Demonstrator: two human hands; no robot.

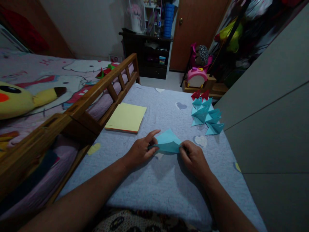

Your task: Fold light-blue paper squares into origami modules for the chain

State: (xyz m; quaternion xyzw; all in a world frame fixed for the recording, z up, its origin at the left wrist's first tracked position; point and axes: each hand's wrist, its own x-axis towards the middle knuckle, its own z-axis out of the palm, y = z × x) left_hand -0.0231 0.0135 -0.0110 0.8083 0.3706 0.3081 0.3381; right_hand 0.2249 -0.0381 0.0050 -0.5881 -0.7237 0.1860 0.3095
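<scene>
A light blue sheet of origami paper [169, 141], partly folded with a point facing away from me, is held just above the cloth-covered surface. My left hand [144, 146] pinches its left corner between thumb and fingers, the index finger raised along the edge. At the opposite corner, my right hand [193, 158] is closed on the paper, its fingertips partly hidden. Beyond my left hand lies a stack of square paper [126, 117] with a pale yellow sheet on top. Folded blue paper pieces [202, 111] stand in a group past my right hand, with red folded pieces [200, 95] behind them.
The surface has a light blue cloth [154, 190] with heart prints. A wooden bed rail [113, 82] runs along the left, with a yellow plush toy [21, 100] on the bed behind it. A pale cabinet [272, 129] borders the right side.
</scene>
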